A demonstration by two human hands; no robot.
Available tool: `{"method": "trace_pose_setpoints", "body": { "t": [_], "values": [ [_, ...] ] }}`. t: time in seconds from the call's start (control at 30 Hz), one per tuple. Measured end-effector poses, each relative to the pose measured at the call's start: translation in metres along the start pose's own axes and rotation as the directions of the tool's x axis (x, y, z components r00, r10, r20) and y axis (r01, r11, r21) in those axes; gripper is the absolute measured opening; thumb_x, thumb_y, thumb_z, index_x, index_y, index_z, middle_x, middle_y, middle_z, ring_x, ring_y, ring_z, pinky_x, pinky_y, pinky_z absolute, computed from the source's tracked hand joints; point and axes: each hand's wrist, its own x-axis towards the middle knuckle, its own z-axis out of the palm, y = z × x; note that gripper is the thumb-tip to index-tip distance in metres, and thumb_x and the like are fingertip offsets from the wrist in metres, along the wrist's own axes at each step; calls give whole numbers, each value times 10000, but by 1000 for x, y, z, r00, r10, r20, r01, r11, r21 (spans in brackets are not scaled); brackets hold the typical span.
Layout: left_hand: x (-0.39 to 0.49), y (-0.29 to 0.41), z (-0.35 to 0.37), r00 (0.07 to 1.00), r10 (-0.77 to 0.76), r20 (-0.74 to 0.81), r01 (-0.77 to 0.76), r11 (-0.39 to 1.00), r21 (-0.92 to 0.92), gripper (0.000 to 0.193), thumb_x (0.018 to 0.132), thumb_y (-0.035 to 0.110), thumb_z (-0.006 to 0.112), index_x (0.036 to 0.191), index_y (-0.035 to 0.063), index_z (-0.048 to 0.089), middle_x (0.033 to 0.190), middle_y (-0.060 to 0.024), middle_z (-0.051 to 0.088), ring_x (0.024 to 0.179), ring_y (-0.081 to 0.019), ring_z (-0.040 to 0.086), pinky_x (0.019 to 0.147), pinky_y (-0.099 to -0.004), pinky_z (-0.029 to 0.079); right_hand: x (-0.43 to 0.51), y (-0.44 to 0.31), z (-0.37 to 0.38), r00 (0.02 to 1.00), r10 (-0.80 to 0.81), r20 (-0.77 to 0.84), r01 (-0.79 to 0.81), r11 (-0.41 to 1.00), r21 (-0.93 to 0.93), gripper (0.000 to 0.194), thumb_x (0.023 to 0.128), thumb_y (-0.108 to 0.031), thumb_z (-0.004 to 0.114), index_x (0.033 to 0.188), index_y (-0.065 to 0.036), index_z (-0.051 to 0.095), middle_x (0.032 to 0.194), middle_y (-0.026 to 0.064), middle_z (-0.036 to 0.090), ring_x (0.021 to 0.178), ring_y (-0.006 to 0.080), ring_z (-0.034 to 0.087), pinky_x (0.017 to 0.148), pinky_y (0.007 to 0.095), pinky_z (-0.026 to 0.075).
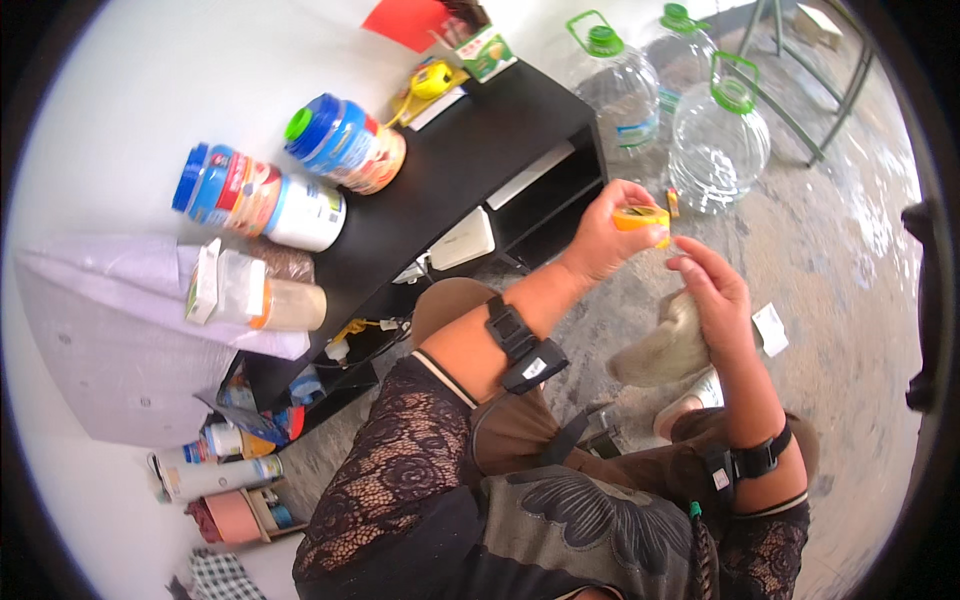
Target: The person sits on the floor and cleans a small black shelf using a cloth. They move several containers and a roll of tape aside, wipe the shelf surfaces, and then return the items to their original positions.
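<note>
My left hand [611, 232] is closed around a yellow roll [643, 219], perhaps adhesive tape, in front of the black cabinet's corner. Just right of the roll, my right hand [716, 296] has its thumb and index finger nearly together; whether they pinch something thin cannot be told. A beige-grey cloth-like item [667, 349] hangs beside the right palm, and how it is held is hidden. Below the hands are my knees in brown trousers and one light shoe [705, 391]. A small yellow-and-red object [673, 202] lies on the floor beyond the roll.
A black cabinet [457, 150] with open shelves runs along the left, bearing plastic jars [352, 146] and a yellow tape measure [431, 79]. Large clear bottles [720, 142] with green caps stand on the floor near metal legs [840, 112]. White paper [770, 330] lies right of my right hand.
</note>
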Motion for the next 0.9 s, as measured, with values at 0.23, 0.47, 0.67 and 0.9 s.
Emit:
{"method": "trace_pose_setpoints", "body": {
  "t": [0.23, 0.47, 0.67, 0.9],
  "values": [
    [-13, -3, 13, 990, 1, 144, -20, 991, 129, 486, 774, 206, 780, 1154, 61, 514, 1102, -57, 594, 1051, -119, 552, 929, -295, 466, -8, -6, 3, 967, 238, 93, -249, 958, 140, 495, 1025, -377, 468, 1373, -24, 481, 1128, 120, 651, 635, 99, 588, 609, 210, 480],
    [-13, 4, 7, 968, -72, 242, -29, 919, 392, 538, 801, 358, 717, 1181, -6, 606, 1075, -117, 652, 988, -158, 612, 876, -342, 508, 3, 1, 5, 963, 214, -161, -188, 969, 162, 425, 1028, -391, 467, 1213, -36, 609, 1007, 48, 666, 714, 85, 591, 628, 229, 477],
    [-13, 12, 14, 988, 52, 143, -112, 888, 446, 578, 714, 145, 830, 1214, 29, 564, 1132, -53, 605, 1035, -114, 581, 906, -277, 492, 7, -3, -13, 971, 123, -205, -110, 991, 71, 377, 933, -247, 667, 1209, 8, 633, 1012, 35, 683, 827, 69, 589, 745, 219, 470],
    [-10, 16, 19, 953, 289, 85, -267, 682, 681, 734, 633, 295, 915, 1203, 29, 537, 1127, -122, 601, 1019, -238, 629, 900, -330, 508, 4, -7, -1, 992, 2, -127, 0, 1000, 17, 357, 982, -195, 581, 1311, -59, 601, 1064, 4, 681, 828, 52, 594, 705, 233, 510]
  ]
}}
